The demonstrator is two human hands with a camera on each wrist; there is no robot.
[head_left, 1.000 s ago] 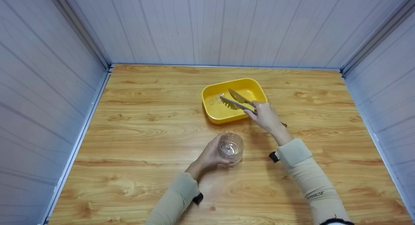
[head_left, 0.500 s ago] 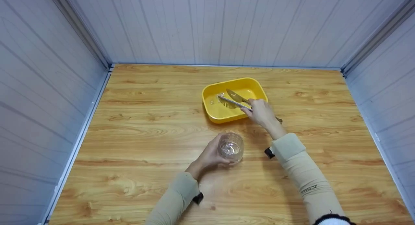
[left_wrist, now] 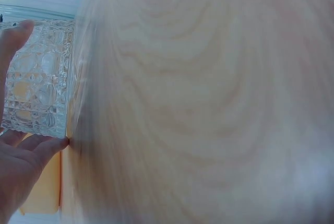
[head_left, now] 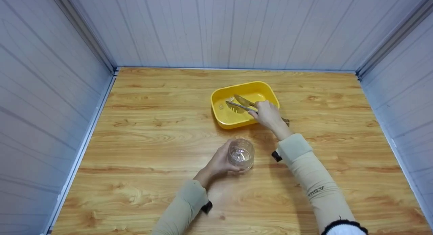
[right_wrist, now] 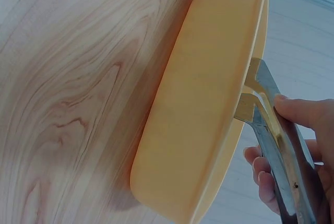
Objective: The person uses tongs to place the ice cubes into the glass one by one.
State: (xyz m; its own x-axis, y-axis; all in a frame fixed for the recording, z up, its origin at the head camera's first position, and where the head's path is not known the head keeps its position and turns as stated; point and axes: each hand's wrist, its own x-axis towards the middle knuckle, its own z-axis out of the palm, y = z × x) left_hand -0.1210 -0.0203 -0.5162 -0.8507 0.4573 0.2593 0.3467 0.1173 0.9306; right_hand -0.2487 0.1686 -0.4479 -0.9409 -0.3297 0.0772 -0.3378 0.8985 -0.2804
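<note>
My left hand (head_left: 220, 160) grips a clear patterned glass (head_left: 241, 154) standing on the table; in the left wrist view the thumb and fingers of the hand (left_wrist: 23, 166) lie on opposite sides of the glass (left_wrist: 39, 80). My right hand (head_left: 269, 116) holds metal tongs (head_left: 244, 109), their two tips apart inside the yellow basin (head_left: 233, 121). Small clear cubes (head_left: 221, 107) lie in the basin by the tips, some partly hidden. In the right wrist view, the tongs (right_wrist: 276, 145) reach over the rim of the basin (right_wrist: 193, 98), pinched by the hand (right_wrist: 313, 151).
The wooden table (head_left: 152, 136) stretches around the basin and glass. Pale panel walls (head_left: 216, 31) stand behind it and at both sides. The basin lies beyond the glass, slightly tilted in line to the table's back edge.
My right hand and the tongs have moved a little to the left and lie farther over the basin, their tips covering some cubes. My left hand and the glass have not visibly moved.
</note>
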